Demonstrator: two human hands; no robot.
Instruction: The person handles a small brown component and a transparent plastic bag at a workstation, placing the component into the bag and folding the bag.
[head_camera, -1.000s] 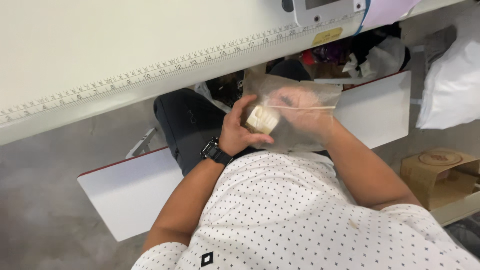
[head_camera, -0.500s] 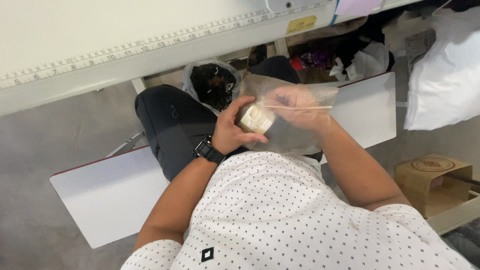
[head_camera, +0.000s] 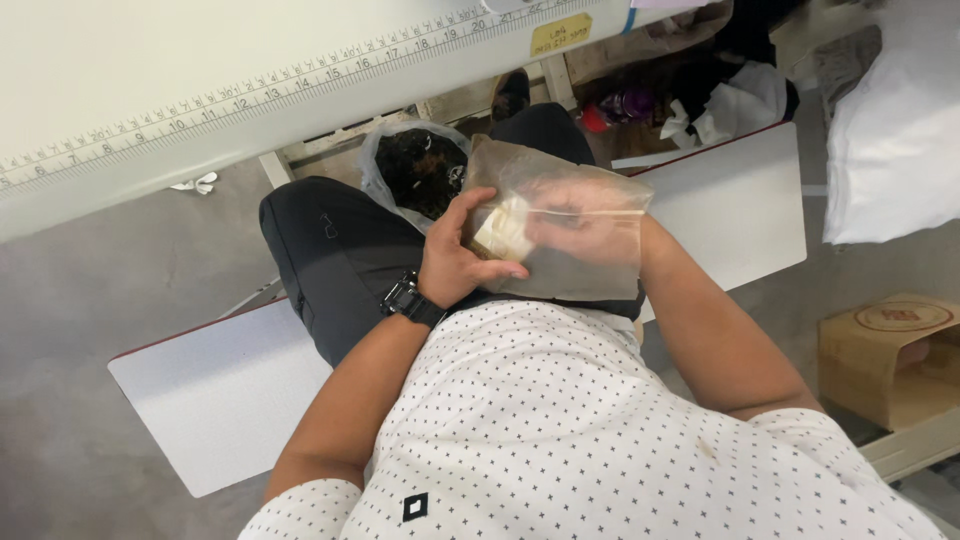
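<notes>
Nearest the camera, the person's white dotted shirt (head_camera: 560, 430) fills the lower part of the view, with both forearms reaching forward over the lap.

The left hand (head_camera: 455, 262), a black watch (head_camera: 410, 300) on its wrist, is curled around the near left edge of a clear plastic bag (head_camera: 560, 225). Its fingers are bent and its thumb presses along the bag's lower edge, so it grips the bag from outside. The right hand (head_camera: 585, 225) is inside the bag, seen hazily through the plastic; its fingers are drawn together around a small cream-coloured block (head_camera: 503, 232), pinching it close to the left hand's fingers. How tightly the right hand closes cannot be told through the film.

The bag is held above the lap, over the dark trousers (head_camera: 340, 250), tilted a little with its open side toward the right forearm.

Under the legs lies a white board with a red edge (head_camera: 220, 400). Just beyond the bag, a second clear bag of dark material (head_camera: 420, 165) sits between the knees. Further off is the white counter (head_camera: 180, 60) with a ruler strip (head_camera: 250, 85) along its edge. To the right stand a brown cardboard box (head_camera: 885, 350) and a white bundle (head_camera: 895, 130).
</notes>
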